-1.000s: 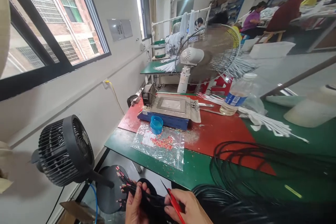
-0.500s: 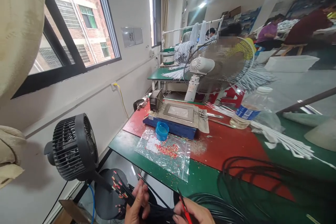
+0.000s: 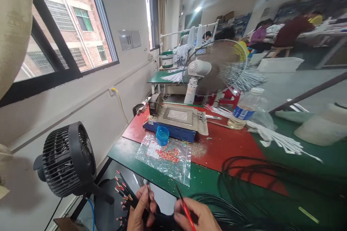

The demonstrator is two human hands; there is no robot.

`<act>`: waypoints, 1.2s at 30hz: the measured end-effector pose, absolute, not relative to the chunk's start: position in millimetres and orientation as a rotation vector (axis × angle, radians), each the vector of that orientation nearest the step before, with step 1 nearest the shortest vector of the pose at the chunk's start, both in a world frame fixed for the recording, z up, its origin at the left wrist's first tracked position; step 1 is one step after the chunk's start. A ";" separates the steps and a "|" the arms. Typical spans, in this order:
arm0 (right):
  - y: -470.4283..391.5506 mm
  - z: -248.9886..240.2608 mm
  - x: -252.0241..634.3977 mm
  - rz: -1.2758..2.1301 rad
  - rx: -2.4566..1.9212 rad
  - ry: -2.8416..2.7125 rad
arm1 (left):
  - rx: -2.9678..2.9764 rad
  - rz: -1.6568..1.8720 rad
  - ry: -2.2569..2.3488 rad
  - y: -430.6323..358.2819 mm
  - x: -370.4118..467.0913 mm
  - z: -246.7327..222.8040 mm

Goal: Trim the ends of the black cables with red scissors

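At the bottom edge my left hand (image 3: pixel 141 210) grips a bundle of black cables (image 3: pixel 125 195) whose stripped ends, tipped red and orange, fan out up and to the left. One thin cable stands up between its fingers. My right hand (image 3: pixel 195 216) holds a red-handled tool (image 3: pixel 185 209) that points up and left, close to the bundle. Coils of black cable (image 3: pixel 252 184) lie on the table just right of my hands.
A clear bag of small red pieces (image 3: pixel 166 156), a blue cap (image 3: pixel 162 135) and a blue-and-grey machine (image 3: pixel 176 120) sit on the green-and-red table (image 3: pixel 230 144). A water bottle (image 3: pixel 244 108), white cables (image 3: pixel 282 141), a white fan (image 3: pixel 214 68) and a black fan (image 3: pixel 66 160) stand around. Other people sit far back.
The view has shifted slightly. My left hand has drawn one thin cable upright between its fingers, and the red tool has tilted closer to the bundle.
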State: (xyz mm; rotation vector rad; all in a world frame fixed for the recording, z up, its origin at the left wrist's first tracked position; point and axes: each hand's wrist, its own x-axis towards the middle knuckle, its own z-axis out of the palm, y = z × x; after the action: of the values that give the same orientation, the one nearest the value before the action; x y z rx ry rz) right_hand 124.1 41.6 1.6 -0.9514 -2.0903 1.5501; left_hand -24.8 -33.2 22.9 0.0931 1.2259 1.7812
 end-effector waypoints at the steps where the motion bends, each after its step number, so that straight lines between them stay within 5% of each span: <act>1: 48.2 7.1 123.1 1.590 -0.938 -2.017 | 0.153 1.734 1.231 -31.3 -23.0 26.4; 10: 80.2 41.7 109.3 2.125 -0.455 -1.764 | 0.452 1.311 1.219 -20.1 -6.6 34.0; 22: 88.8 60.6 127.9 1.074 -0.900 -2.526 | 0.323 1.493 1.406 -2.7 -13.5 28.9; 36: 90.0 41.9 124.3 0.972 -0.935 -2.616 | 0.314 1.606 1.525 19.0 -15.7 14.2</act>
State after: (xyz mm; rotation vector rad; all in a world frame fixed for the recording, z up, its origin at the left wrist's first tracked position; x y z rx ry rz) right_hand 124.3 90.0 41.9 -0.9345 -2.6163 0.9724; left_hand -15.7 19.0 14.2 0.3135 1.5245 1.6057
